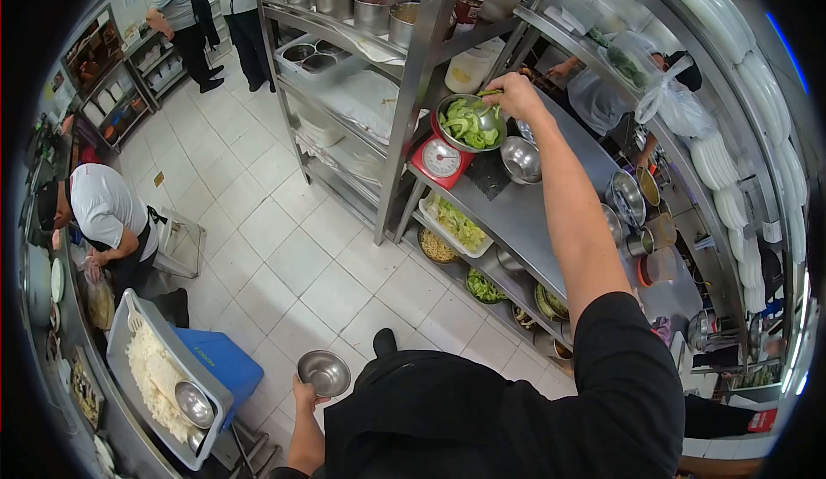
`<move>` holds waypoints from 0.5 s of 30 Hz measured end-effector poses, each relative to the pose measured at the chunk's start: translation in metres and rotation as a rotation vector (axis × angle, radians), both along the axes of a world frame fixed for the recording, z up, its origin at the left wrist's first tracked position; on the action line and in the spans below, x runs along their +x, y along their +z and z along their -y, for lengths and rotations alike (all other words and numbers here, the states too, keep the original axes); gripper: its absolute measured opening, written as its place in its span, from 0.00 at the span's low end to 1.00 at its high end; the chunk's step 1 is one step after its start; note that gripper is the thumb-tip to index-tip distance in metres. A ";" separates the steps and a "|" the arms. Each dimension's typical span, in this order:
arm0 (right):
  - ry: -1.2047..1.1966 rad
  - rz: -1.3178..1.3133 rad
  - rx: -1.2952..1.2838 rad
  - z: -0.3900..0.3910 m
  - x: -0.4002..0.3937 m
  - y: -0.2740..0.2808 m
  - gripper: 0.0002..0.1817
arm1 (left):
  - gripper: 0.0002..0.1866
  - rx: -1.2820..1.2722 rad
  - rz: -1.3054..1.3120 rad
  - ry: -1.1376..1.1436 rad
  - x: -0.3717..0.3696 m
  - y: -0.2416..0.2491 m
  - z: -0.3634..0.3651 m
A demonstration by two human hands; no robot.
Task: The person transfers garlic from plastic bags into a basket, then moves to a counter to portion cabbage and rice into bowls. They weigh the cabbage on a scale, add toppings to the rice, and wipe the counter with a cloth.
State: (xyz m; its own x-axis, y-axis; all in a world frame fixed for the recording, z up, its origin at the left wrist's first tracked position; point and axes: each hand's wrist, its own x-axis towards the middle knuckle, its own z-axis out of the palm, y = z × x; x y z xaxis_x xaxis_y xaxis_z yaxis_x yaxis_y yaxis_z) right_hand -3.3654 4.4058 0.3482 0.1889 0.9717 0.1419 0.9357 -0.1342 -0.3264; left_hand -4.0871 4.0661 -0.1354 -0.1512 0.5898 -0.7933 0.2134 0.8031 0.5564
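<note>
My left hand (306,392) grips the rim of a metal bowl (323,375), which is held low beside my body and looks empty. My right arm reaches out over the steel counter. At its end, my right hand (519,101) is closed at the upper edge of a metal bowl (497,138), with a green strip at the fingertips. Sliced green vegetables (465,123) lie in that bowl. Beneath it stands a red dial scale (440,161). Just right of the scale, another metal bowl (520,161) rests on the counter.
A steel shelf rack (394,126) with several metal pots stands ahead. Under the counter is a tray of chopped greens (456,223). At lower left, a tub of rice (155,376) sits beside a blue crate (219,363). One person (107,208) bends over the left counter; others stand farther off.
</note>
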 end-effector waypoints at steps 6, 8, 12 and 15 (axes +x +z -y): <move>-0.006 -0.005 0.014 0.005 -0.003 0.003 0.18 | 0.41 -0.060 -0.012 0.073 0.009 0.017 -0.008; -0.018 -0.054 0.056 0.007 -0.003 0.000 0.18 | 0.41 -0.075 -0.010 0.064 0.008 0.020 -0.008; -0.006 -0.050 0.084 0.006 0.004 -0.006 0.19 | 0.43 -0.052 0.036 0.007 0.002 0.016 -0.004; 0.008 -0.071 0.119 0.006 0.015 -0.014 0.19 | 0.42 -0.030 -0.026 -0.013 0.005 0.013 0.002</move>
State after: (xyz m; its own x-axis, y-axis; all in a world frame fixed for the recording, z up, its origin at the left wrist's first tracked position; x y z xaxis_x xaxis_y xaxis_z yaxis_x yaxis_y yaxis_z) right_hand -3.3506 4.3998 0.3344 0.1948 0.9503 0.2430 0.9105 -0.0831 -0.4051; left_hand -4.0825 4.0640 -0.1220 -0.1645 0.5680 -0.8064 0.2378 0.8163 0.5265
